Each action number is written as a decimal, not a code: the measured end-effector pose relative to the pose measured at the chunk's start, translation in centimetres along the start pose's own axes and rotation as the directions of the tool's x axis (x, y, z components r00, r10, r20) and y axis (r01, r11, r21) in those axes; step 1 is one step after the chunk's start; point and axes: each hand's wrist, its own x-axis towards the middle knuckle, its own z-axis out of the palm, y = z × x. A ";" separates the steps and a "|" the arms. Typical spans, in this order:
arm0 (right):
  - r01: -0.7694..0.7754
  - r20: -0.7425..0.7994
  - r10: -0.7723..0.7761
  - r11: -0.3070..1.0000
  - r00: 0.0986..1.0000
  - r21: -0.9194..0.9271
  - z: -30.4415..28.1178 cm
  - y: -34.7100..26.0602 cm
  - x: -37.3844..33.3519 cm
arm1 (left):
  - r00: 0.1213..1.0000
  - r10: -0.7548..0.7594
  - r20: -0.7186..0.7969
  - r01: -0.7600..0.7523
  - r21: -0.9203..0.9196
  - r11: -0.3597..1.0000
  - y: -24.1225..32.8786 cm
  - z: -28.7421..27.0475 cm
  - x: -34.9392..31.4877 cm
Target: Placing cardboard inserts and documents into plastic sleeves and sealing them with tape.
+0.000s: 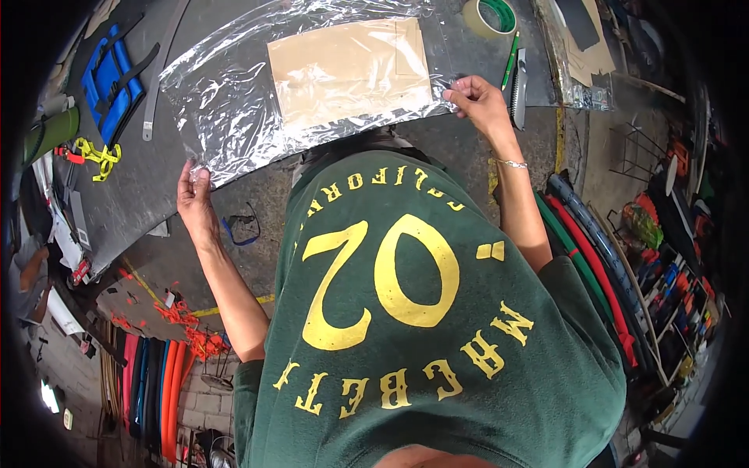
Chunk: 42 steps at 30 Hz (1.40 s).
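A sheet of clear plastic film (226, 117) lies crinkled over the dark worktable, its near edge along the table's front. Under or within the film rests a tan cardboard piece (343, 74), roughly rectangular, with faint drawn lines at its right end. My left hand (195, 195) pinches the film's near left corner between thumb and fingers. At the near right side of the film, my right hand (476, 101) grips the edge the same way. Between the two hands the film's edge is held out fairly straight, close to my waist.
Right of the film lie a tape roll (491, 15), a green pencil (510, 58) and a utility knife (519, 90). To the left are a steel ruler (152, 101), a blue strapped pouch (113, 86) and a yellow plastic piece (100, 158). Colored fabric rolls (593, 273) stand behind on the right.
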 end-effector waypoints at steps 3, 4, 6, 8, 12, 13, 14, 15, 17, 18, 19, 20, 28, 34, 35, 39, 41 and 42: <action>0.000 0.013 0.000 0.999 1.000 -0.044 0.0 -0.1 -0.1 | 0.999 0.026 0.020 -0.025 -0.071 0.997 0.1 0.3 -0.2; 0.000 0.013 0.000 0.999 1.000 -0.044 0.0 -0.1 -0.1 | 0.999 0.033 0.033 -0.030 -0.073 0.997 0.2 0.3 -0.2; 0.000 0.036 -0.004 0.995 0.999 0.097 0.1 0.1 0.1 | 0.998 0.036 0.047 -0.033 -0.073 0.997 0.4 0.3 -0.4; -0.045 0.018 0.044 0.997 0.999 0.069 -0.2 -0.1 0.1 | 0.998 0.005 0.069 -0.001 -0.059 0.998 0.7 0.4 -0.5; -0.121 -0.020 0.125 0.985 0.992 0.123 -0.4 -0.9 -0.2 | 0.999 -0.031 0.044 0.035 -0.092 0.995 0.9 0.4 -0.5; -0.124 -0.020 0.127 0.985 0.992 0.123 -0.3 -0.8 -0.3 | 0.998 -0.027 0.048 0.031 -0.070 0.997 0.5 0.0 -0.2; -0.074 -0.025 0.077 0.993 0.997 0.092 -0.2 -0.6 -0.2 | 0.998 -0.022 0.055 0.024 -0.048 0.999 0.5 0.0 0.0; -0.025 -0.028 0.026 0.998 0.999 0.061 -0.2 -0.4 -0.2 | 0.998 -0.021 0.058 0.024 -0.048 0.999 0.5 0.0 0.1; -0.016 -0.018 0.017 0.999 1.000 0.030 -0.5 -0.1 -0.2 | 0.998 -0.028 0.051 0.029 -0.030 0.999 0.4 0.0 0.2; -0.006 -0.003 0.006 1.000 1.000 0.000 -0.6 0.0 -0.2 | 0.998 -0.029 0.053 0.030 -0.030 0.999 0.1 -0.2 0.4; -0.008 -0.003 0.008 1.000 1.000 0.000 -0.6 0.2 -0.2 | 0.998 -0.036 0.053 0.038 -0.047 0.998 -0.1 -0.6 0.6; -0.016 -0.020 0.015 0.999 1.000 -0.031 -0.4 0.1 -0.1 | 0.998 -0.042 0.043 0.045 -0.063 0.997 0.0 -0.8 0.4; 0.020 -0.056 -0.024 0.997 0.998 -0.070 -1.7 1.5 0.2 | 0.996 -0.085 -0.002 0.084 -0.138 0.987 0.7 0.4 0.2; -0.062 -0.085 0.062 0.998 0.994 -0.003 -1.1 1.0 0.3 | 0.993 -0.111 -0.034 0.100 -0.225 0.969 2.2 1.3 -1.0; -0.037 -0.106 0.038 0.999 0.994 0.013 -0.7 0.7 0.2 | 0.994 -0.103 -0.031 0.093 -0.231 0.969 2.2 1.4 -1.0; 0.009 -0.154 -0.010 1.000 0.988 -0.008 -0.4 0.4 0.4 | 0.996 -0.089 -0.007 0.086 -0.198 0.976 2.1 1.1 -0.9; 0.009 -0.153 -0.011 1.000 0.988 -0.014 -0.7 0.1 0.3 | 0.997 -0.074 -0.022 0.069 -0.171 0.983 2.0 1.3 -1.1; 0.000 -0.154 -0.011 0.998 0.988 -0.069 -0.8 0.0 0.2 | 0.997 -0.069 -0.021 0.065 -0.173 0.983 2.0 1.2 -1.0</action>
